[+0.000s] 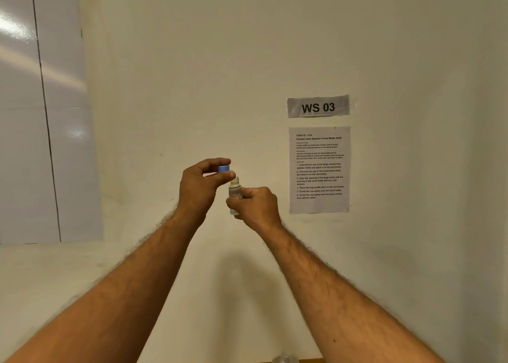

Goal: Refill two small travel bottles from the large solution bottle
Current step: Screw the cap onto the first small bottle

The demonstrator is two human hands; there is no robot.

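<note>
Behind the work area stands a plain cream wall (220, 60); both forearms are raised in front of it. The small clear plastic travel bottle (235, 191) is held upright in mid-air near frame centre, its threaded neck open and a red mark showing low on the body. It appears partly filled with clear liquid, though the level cannot be read exactly.

The right hand (257, 204) grips the bottle around its lower body with curled fingers. The left hand (202, 182) pinches a small blue round cap (223, 168) between thumb and forefinger, just above and slightly left of the neck — apart from it, not seated.

Handling judgement: the bottle is likely light and thin-walled. Squeezing may push liquid out of the open neck, so hold the body with moderate pressure. The cap is small and smooth; take it by its side wall and start it square on the threads to avoid cross-threading.

Outward from the hands: a grey sign reading "WS 03" (318, 106), a printed instruction sheet (319, 170) below it, and a glossy white board (41, 115) at left. A blurred clear object (284, 359) sits at the bottom edge — it cannot be identified.
</note>
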